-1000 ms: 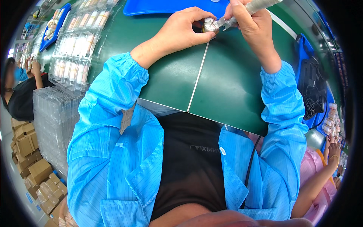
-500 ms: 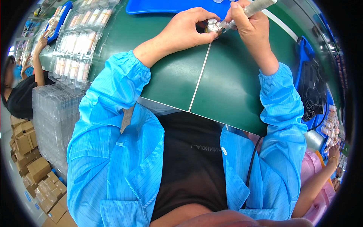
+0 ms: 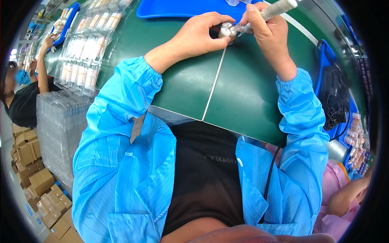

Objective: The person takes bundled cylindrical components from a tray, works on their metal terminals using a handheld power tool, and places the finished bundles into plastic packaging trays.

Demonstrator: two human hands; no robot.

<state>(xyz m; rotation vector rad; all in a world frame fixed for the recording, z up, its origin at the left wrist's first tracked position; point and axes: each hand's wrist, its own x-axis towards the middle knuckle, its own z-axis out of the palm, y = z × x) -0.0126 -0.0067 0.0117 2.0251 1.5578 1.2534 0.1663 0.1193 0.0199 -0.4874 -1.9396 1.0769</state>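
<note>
Since the earlier pictures both hands have shifted a little toward the left along the far edge of the green bench, staying together over its pale centre seam; the left elbow has tucked slightly closer to the body, and the co-worker's arm at the left end of the bench now reaches toward the far blue tray there.

The left hand is curled closed around a small silvery round part, thumb and fingertips pinching it so that only its near face shows. The right hand is wrapped tight around a grey pen-like tool, which slants up toward the far right; its tip meets the silvery part, touching it. The part sits just above the bench at the far edge, right at the near rim of the blue tray.

To the left, rows of clear blister trays with pale tubes lie near the bench's left edge, and a stack of clear trays stands off the near-left corner. Cardboard boxes are piled below that. A black cable bundle lies by the right edge.
</note>
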